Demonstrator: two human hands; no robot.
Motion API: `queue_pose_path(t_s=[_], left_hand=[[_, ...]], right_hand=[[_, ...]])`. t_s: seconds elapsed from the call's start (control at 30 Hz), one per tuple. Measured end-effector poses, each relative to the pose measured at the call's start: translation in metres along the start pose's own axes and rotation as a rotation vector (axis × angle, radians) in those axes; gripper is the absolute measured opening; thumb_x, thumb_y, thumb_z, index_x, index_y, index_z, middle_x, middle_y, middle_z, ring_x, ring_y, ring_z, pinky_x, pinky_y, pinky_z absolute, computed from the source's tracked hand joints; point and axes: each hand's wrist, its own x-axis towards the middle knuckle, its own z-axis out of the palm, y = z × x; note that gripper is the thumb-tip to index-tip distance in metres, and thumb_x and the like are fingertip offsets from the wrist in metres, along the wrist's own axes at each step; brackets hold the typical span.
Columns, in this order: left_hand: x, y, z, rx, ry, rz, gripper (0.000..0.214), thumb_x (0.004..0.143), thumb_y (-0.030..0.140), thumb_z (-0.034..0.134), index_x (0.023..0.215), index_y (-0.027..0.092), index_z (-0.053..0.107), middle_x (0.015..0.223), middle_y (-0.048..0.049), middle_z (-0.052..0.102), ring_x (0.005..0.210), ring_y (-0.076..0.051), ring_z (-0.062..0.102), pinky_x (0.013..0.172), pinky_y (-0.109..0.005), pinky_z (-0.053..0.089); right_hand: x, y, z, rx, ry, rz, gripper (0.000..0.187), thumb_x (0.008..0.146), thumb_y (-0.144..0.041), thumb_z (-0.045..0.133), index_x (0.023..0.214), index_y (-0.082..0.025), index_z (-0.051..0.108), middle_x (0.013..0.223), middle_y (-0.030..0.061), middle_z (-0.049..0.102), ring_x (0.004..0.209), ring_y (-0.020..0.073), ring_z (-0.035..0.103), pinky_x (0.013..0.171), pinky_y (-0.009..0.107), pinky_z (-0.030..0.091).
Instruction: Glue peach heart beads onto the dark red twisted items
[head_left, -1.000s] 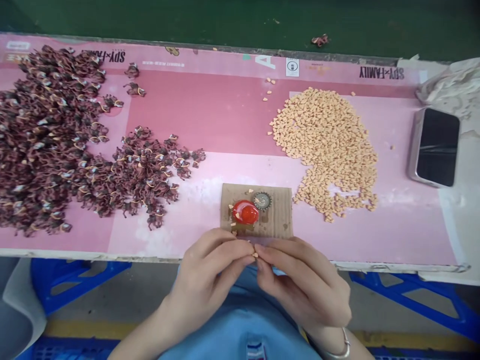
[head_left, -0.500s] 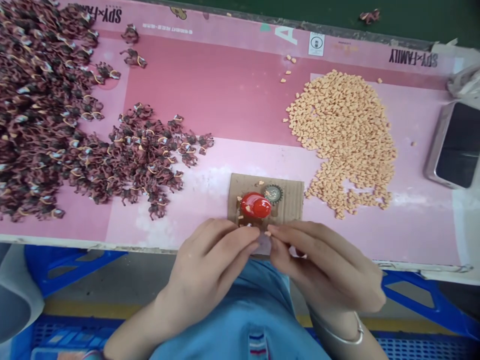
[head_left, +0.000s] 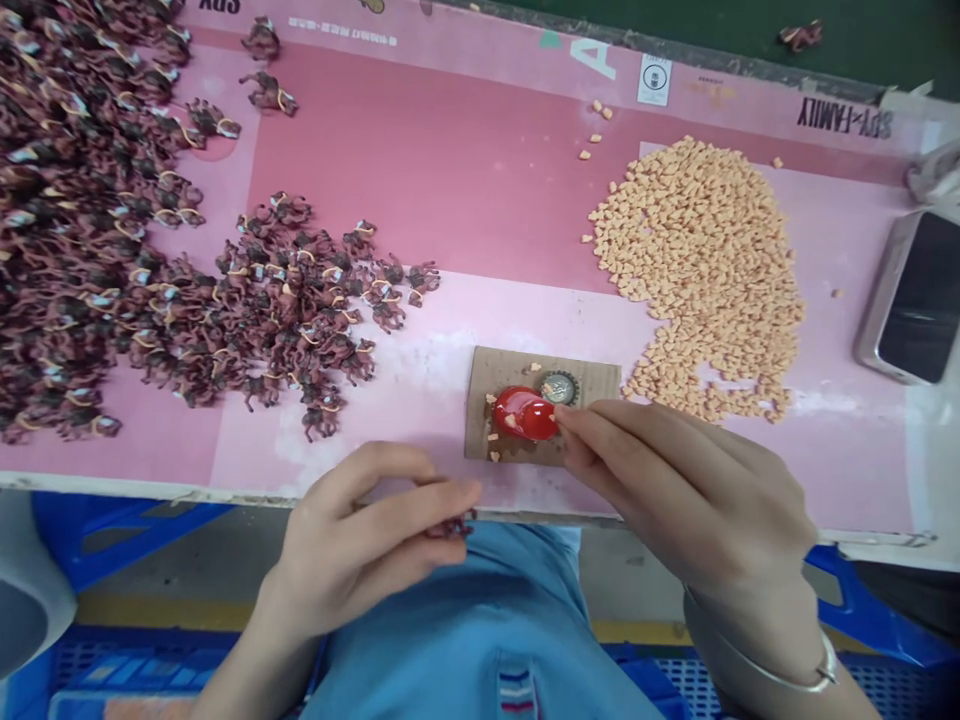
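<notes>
My left hand (head_left: 382, 540) is closed around a small dark-brown figurine (head_left: 450, 525) at the table's front edge, mostly covered by the fingers. Between thumb and forefinger, my right hand (head_left: 667, 490) pinches a tiny tan plastic piece (head_left: 553, 417) at the right rim of a red cap-like dish (head_left: 517, 412). The dish looks wet and glossy inside. It sits on a cardboard square (head_left: 592, 380), beside a metal bottle cap (head_left: 561, 387). Several loose tan pieces lie on the cardboard and around the dish.
A big heap of brown figurines (head_left: 285, 300) covers the left of the pink table (head_left: 450, 170). Right of the cardboard lies a pile of tan pieces (head_left: 705, 260). A phone (head_left: 919, 300) rests at the far right. One figurine (head_left: 801, 36) lies beyond the table's back edge.
My hands have moved apart. The right has come up and forward to the red dish with the tan piece; the left has drawn back left, and its figurine now shows.
</notes>
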Motion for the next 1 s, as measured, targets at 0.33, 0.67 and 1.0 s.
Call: queue_pose_path(t_s=[0.33,0.67,1.0], left_hand=[[-0.003,0.004,0.013,-0.182,0.005,-0.204,0.045,0.116,0.029,0.043,0.159,0.031,0.053,0.103,-0.0046,0.071,0.086,-0.015,0.068,0.080,-0.023,0.061],[-0.001,0.010,0.036,-0.498,0.150,-0.280,0.002,0.112,0.027,0.054,0.114,0.026,0.053,0.096,-0.0022,0.064,0.086,-0.013,0.070,0.075,-0.022,0.059],[0.007,0.016,0.042,-0.809,0.067,-0.315,0.009,0.114,0.032,0.047,0.110,0.026,0.052,0.087,0.0000,0.052,0.076,-0.013,0.056,0.070,-0.021,0.051]], right_hand=[[-0.008,-0.006,-0.013,0.028,-0.167,0.008,0.026,0.101,-0.008,0.065,0.126,-0.014,0.067,0.102,0.0107,0.080,0.085,0.0230,0.075,0.073,0.034,0.062],[-0.010,0.002,-0.003,0.052,0.002,-0.016,0.021,0.102,-0.007,0.063,0.117,-0.018,0.071,0.097,0.0047,0.081,0.079,0.0175,0.076,0.068,0.028,0.063],[0.009,-0.020,-0.009,0.292,0.028,0.118,0.021,0.100,-0.004,0.061,0.099,-0.023,0.071,0.078,-0.0021,0.079,0.065,0.0091,0.075,0.078,0.015,0.064]])
